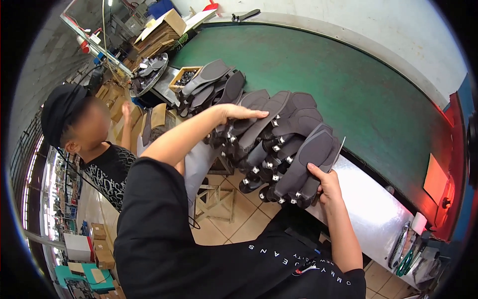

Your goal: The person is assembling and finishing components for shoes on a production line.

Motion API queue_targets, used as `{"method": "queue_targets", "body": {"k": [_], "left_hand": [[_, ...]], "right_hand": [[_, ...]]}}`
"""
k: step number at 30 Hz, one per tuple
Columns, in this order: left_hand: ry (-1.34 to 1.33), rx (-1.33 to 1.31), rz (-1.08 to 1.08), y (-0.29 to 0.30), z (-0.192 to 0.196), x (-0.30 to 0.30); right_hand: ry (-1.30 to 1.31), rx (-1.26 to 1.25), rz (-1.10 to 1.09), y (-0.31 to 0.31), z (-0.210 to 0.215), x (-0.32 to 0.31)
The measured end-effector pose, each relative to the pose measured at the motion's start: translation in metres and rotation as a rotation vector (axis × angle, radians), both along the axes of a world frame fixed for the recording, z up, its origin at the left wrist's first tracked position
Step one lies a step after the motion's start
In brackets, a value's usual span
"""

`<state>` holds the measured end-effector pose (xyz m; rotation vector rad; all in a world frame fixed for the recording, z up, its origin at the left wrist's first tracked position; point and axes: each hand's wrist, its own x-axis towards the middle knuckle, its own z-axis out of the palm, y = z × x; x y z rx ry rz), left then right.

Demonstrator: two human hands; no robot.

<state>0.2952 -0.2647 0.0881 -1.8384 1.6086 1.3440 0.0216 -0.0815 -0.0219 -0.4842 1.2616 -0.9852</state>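
Observation:
A fanned stack of dark grey, sole-shaped padded pieces (301,117) lies across the near edge of the green table. Shiny black ends with small silver metal fittings point toward me. My left hand (244,112) is closed over the left part of the stack, thumb laid along one long piece; its other fingers are hidden behind. At the stack's right end my right hand (326,184) grips the outermost padded pieces, thumb on the near face and fingers mostly hidden behind them.
Beyond my left forearm lies another pile of padded pieces (211,82), beside a wooden box of small dark parts (185,78). The green tabletop (348,79) stretches behind. A person in a black cap (67,107) is at left. Cutters and green-handled scissors (407,261) lie at right.

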Motion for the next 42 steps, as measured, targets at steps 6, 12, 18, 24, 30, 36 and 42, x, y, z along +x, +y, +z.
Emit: {"method": "queue_targets", "body": {"k": [6, 12, 18, 24, 30, 36, 42], "left_hand": [[0.344, -0.073, 0.141, 0.044, -0.011, -0.004], [0.218, -0.109, 0.269, 0.03, -0.083, 0.025], [0.519, 0.001, 0.434, 0.046, -0.046, 0.0], [0.678, -0.029, 0.484, 0.068, -0.063, 0.005], [0.734, 0.021, 0.51, 0.076, -0.058, 0.002], [0.769, -0.215, 0.366, 0.09, -0.098, 0.011], [0.783, -0.099, 0.428, 0.1, -0.075, -0.006]], "right_hand": [[-0.158, -0.086, -0.118, 0.026, 0.016, -0.029], [-0.145, -0.113, -0.045, 0.044, 0.012, -0.023], [-0.35, -0.064, -0.07, 0.035, 0.006, -0.012], [-0.45, -0.05, -0.027, 0.027, 0.001, -0.023], [-0.465, -0.022, -0.017, 0.024, -0.005, -0.025], [-0.37, -0.036, -0.062, 0.062, 0.002, -0.018], [-0.476, 0.008, -0.075, 0.068, -0.005, -0.029]]}}
